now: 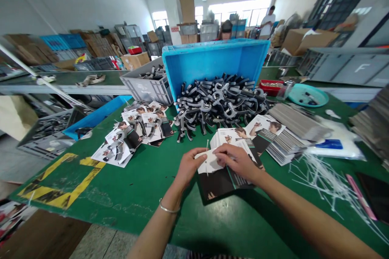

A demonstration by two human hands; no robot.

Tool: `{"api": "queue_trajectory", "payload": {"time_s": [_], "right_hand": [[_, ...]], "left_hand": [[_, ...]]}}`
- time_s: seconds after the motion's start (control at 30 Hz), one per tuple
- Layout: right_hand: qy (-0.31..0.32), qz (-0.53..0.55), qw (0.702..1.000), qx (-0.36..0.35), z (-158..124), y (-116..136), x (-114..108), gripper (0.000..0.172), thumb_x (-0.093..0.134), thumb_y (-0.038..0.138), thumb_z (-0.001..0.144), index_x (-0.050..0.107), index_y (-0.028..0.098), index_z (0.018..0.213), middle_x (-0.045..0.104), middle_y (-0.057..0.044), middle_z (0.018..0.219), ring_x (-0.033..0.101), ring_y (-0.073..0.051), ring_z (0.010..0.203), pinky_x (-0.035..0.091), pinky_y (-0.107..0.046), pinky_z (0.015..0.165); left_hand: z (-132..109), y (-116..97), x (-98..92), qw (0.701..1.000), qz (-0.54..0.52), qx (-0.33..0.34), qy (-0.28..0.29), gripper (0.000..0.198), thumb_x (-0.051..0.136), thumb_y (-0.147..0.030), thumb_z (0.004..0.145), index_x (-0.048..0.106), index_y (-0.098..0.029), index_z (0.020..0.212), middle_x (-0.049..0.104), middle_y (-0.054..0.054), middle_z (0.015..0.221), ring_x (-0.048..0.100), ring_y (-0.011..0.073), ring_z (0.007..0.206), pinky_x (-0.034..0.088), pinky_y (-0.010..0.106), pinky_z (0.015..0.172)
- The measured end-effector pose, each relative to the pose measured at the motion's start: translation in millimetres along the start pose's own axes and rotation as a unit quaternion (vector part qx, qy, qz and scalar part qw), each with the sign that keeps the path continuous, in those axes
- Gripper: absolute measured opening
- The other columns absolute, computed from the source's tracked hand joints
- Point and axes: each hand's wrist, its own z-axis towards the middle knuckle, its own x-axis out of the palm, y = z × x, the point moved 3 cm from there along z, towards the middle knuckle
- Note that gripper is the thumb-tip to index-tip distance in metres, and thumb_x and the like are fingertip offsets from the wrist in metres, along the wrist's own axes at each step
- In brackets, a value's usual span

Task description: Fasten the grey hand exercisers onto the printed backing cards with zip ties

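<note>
Both my hands hold a printed packaging card [217, 176] flat over the green table [127, 194]. My left hand [189, 166] pinches the card's white top edge from the left. My right hand [236, 161] is closed on the same edge from the right. A thin white cable tie [208, 149] sticks up between my fingers. Just beyond lies a stack of identical cards [234, 135]. Farther back, a heap of grey and black hand grippers [219, 103] spills from a tipped blue crate [212, 58].
Cards with grippers attached [133, 133] lie spread at the left. Card stacks [291, 127] and loose white cable ties [322, 180] sit at the right, with a teal dish [307, 95] and a red tray [270, 85] behind. A grey bin [146, 85] stands beside the crate. A person [267, 22] stands far back.
</note>
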Motion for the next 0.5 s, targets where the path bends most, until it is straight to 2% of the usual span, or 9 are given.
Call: {"api": "queue_trajectory", "payload": {"time_s": [0.1,0.17,0.23,0.3,0.37,0.5], "right_hand": [[-0.102,-0.072,0.990,0.069,6.9,-34.6,-48.5,0.031,0.040,0.030,0.100,0.055,0.024,0.127,0.069,-0.004,0.098,0.064,-0.015,0.073,0.052,-0.029,0.070],[-0.119,-0.218,0.960,0.130,23.6,-73.1,-79.2,0.034,0.035,0.027,0.100,0.054,0.021,0.126,0.068,-0.007,0.104,0.064,-0.015,0.072,0.053,-0.030,0.071],[-0.100,-0.261,0.949,0.149,46.4,-111.7,-98.7,0.028,0.042,0.020,0.095,0.061,0.015,0.115,0.066,-0.013,0.110,0.065,-0.020,0.088,0.051,-0.033,0.083],[-0.075,-0.288,0.942,0.154,68.3,-142.3,-105.6,0.029,0.049,0.011,0.088,0.061,0.010,0.114,0.061,-0.017,0.121,0.060,-0.024,0.105,0.046,-0.035,0.093],[-0.056,-0.313,0.934,0.160,84.8,-162.2,-102.2,0.035,0.053,0.004,0.082,0.059,0.008,0.116,0.056,-0.020,0.127,0.056,-0.026,0.111,0.043,-0.037,0.097],[-0.037,-0.363,0.912,0.187,99.6,-177.6,-87.6,0.030,0.058,0.005,0.080,0.060,0.008,0.110,0.059,-0.023,0.118,0.053,-0.032,0.109,0.044,-0.043,0.091]], "left_hand": [[-19.0,9.6,11.8,0.994,-0.082,-0.031,-0.068,0.047,0.073,-0.041,0.075,0.066,-0.015,0.113,0.073,0.008,0.097,0.066,0.0180,0.079,0.049,0.027,0.071],[-29.2,17.1,19.9,0.992,-0.100,-0.055,-0.048,0.052,0.073,-0.042,0.074,0.062,-0.015,0.116,0.072,0.007,0.090,0.064,0.0166,0.074,0.049,0.026,0.067],[-34.3,21.0,23.8,0.996,-0.062,-0.071,-0.005,0.050,0.074,-0.042,0.073,0.062,-0.013,0.113,0.066,0.002,0.072,0.059,0.0138,0.063,0.045,0.023,0.058],[-36.0,21.1,24.2,0.997,-0.021,-0.074,0.024,0.046,0.074,-0.040,0.074,0.063,-0.013,0.109,0.056,-0.003,0.061,0.052,0.0106,0.055,0.040,0.021,0.053],[-38.1,19.8,26.4,0.997,-0.014,-0.074,0.027,0.044,0.073,-0.038,0.075,0.062,-0.013,0.110,0.052,-0.005,0.059,0.048,0.0090,0.052,0.037,0.021,0.052],[-51.5,21.7,46.9,0.996,-0.022,-0.073,-0.046,0.043,0.067,-0.037,0.080,0.057,-0.014,0.115,0.050,-0.007,0.057,0.047,0.0097,0.050,0.034,0.021,0.050]]}}
